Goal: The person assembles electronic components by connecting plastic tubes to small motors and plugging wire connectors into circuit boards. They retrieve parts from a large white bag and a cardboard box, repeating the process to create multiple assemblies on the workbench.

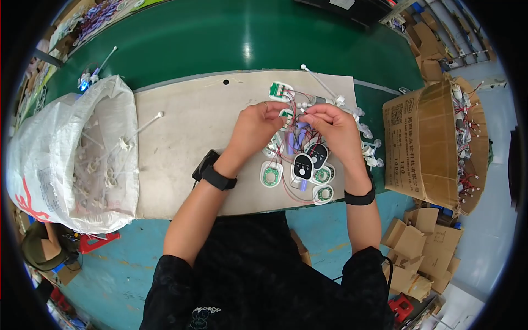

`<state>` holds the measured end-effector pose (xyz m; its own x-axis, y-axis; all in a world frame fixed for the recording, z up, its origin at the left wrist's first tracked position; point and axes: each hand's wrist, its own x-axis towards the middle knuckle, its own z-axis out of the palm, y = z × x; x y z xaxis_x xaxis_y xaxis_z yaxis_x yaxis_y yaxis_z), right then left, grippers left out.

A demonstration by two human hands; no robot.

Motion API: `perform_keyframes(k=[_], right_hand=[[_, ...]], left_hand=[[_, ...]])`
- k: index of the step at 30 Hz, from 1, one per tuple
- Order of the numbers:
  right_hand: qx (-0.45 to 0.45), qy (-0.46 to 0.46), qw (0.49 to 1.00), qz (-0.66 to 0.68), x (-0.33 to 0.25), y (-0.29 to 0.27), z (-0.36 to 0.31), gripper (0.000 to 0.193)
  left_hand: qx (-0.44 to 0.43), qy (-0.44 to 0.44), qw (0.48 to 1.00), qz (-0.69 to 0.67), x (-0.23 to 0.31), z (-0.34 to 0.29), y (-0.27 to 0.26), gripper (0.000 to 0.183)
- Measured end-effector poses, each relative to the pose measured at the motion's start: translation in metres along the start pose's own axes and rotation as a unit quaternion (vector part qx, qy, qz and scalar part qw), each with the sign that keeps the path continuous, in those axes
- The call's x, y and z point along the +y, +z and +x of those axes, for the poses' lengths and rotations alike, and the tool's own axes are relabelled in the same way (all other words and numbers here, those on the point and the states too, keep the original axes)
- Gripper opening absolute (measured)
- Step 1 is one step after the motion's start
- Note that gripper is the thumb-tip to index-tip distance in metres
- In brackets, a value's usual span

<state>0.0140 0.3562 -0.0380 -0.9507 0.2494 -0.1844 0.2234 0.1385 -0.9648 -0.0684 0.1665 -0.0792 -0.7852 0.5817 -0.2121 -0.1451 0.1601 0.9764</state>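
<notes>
My left hand pinches a small white part with a green circuit board. Close beside it, the fingertips of my right hand are closed on thin wires, with a tiny white connector partly hidden there. Below both hands lies a cluster of wired parts. Among them are black-faced control panels, white-cased round green boards and purple cylinders. Beyond the hands rest a white casing with a green board, a silver cylinder and a white rod.
A beige board covers part of the green table. On the left, a white woven sack holds white plastic parts. A cardboard box full of wired pieces stands right. Opened cartons lie on the floor; a person is lower left.
</notes>
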Motion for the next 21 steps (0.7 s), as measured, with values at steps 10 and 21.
perform_keyframes(k=[10, 21], right_hand=[[0.039, -0.037, 0.998, -0.029, 0.006, 0.002, 0.002, 0.014], [0.062, -0.164, 0.969, -0.176, 0.021, 0.015, 0.006, 0.015]], left_hand=[[0.005, -0.077, 0.982, -0.172, -0.003, 0.007, 0.002, 0.032], [0.009, -0.036, 0.978, -0.203, -0.009, 0.006, 0.01, 0.034]])
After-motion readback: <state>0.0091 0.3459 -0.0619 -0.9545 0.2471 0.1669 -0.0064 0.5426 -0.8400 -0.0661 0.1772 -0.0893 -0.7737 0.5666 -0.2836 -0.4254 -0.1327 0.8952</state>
